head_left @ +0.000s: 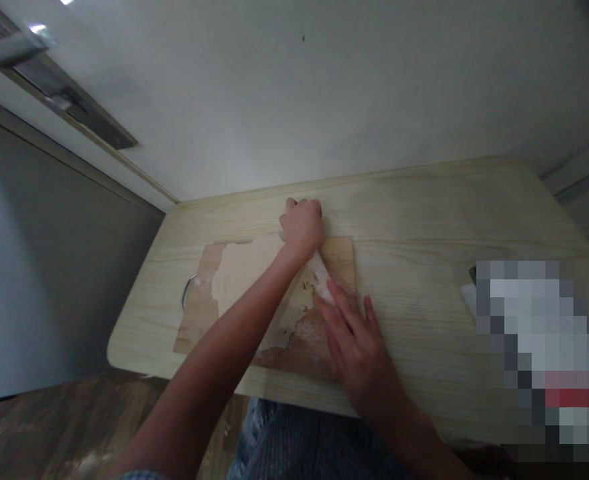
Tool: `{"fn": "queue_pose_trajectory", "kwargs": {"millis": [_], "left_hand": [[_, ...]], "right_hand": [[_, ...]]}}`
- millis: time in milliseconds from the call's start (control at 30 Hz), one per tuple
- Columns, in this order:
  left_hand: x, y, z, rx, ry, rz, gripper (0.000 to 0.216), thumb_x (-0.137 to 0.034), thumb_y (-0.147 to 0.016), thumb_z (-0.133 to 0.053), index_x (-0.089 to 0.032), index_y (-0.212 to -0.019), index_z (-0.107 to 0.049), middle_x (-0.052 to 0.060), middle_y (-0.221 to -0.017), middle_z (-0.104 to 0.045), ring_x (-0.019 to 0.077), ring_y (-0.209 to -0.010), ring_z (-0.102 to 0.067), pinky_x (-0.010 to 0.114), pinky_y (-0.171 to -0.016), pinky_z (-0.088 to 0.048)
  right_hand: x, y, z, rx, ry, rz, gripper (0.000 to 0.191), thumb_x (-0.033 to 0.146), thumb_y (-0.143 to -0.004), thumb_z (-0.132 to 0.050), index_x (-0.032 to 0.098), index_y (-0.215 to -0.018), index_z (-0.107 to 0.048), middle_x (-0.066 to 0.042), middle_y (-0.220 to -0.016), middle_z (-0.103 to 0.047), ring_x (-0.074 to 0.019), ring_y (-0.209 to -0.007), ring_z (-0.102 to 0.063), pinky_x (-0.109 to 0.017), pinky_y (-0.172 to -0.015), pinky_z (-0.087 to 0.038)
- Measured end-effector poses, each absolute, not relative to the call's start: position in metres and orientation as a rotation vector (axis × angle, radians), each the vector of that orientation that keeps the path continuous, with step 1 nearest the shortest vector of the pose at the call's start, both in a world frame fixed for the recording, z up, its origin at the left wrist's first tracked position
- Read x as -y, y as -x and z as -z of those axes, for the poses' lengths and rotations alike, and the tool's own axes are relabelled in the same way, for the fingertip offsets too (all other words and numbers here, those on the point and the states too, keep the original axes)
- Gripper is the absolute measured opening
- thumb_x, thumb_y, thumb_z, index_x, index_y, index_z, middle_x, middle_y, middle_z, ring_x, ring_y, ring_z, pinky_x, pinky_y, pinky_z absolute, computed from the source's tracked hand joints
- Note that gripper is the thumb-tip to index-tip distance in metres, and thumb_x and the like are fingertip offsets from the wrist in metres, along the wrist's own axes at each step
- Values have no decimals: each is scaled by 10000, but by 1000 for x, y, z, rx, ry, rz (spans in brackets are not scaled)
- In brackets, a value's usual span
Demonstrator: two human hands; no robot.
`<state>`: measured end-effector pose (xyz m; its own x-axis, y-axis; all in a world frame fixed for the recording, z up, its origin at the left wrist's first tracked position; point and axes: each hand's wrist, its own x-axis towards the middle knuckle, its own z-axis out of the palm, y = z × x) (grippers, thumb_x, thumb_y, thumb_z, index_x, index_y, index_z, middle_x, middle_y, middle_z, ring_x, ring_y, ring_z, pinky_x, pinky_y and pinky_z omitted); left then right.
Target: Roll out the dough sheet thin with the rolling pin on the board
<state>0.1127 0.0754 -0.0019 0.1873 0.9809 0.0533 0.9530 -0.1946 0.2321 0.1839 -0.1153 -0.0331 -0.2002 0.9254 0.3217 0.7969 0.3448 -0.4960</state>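
Note:
A thin, pale sheet of dough (247,270) with ragged edges lies on a wooden cutting board (191,330). Its right side is gathered into a narrow roll (320,272) slanting between my hands, and brownish specks show beside it. My left hand (303,228) is closed over the far end of this roll, and its forearm crosses above the dough. At the near end, my right hand (357,340) rests with fingers stretched out and touching the dough roll. What lies under both palms is hidden.
The board sits on a light wooden table (424,233) with rounded corners, against a pale wall (324,100). A metal handle (187,291) sticks out at the board's left edge. On the right, a blurred-out item (549,333) lies on the table. A grey panel (49,267) stands left.

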Motion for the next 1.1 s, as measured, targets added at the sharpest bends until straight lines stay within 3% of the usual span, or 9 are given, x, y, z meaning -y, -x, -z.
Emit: {"fn": "queue_pose_trajectory", "kwargs": {"millis": [233,433,767,1100], "left_hand": [[-78,-116,2,-1901,-2303,-303,232,-74,-730,-413,-196,-780,-604,110,-895,-620,292,-969,-460,401,-716,-409],[-79,-120,1,-1922,-2294,-324,227,-111,-734,-412,-206,-782,-613,101,-889,-638,283,-964,-482,417,-751,-392],[-80,-127,0,-1931,-2229,-311,220,-170,-766,-408,-193,-832,-617,121,-927,-619,304,-1002,-461,453,-792,-351],[-79,-145,-5,-1921,-2305,-272,243,-189,-759,-420,-159,-879,-630,136,-979,-617,295,-961,-506,465,-800,-329]], "right_hand": [[114,-187,31,1944,1451,-394,470,70,-840,-300,175,-1288,-395,-112,-1392,-348,-209,-1280,-307,-513,-1048,-221],[113,-189,33,1805,1384,-510,418,95,-851,-330,169,-1246,-447,-101,-1403,-330,-206,-1286,-295,-427,-1029,-334],[113,-189,36,1726,1385,-481,407,93,-847,-359,177,-1230,-465,-81,-1391,-354,-195,-1276,-317,-402,-1025,-355],[113,-192,42,1651,1387,-484,447,98,-844,-331,201,-1269,-424,-93,-1375,-375,-206,-1260,-346,-444,-1005,-367]]}}
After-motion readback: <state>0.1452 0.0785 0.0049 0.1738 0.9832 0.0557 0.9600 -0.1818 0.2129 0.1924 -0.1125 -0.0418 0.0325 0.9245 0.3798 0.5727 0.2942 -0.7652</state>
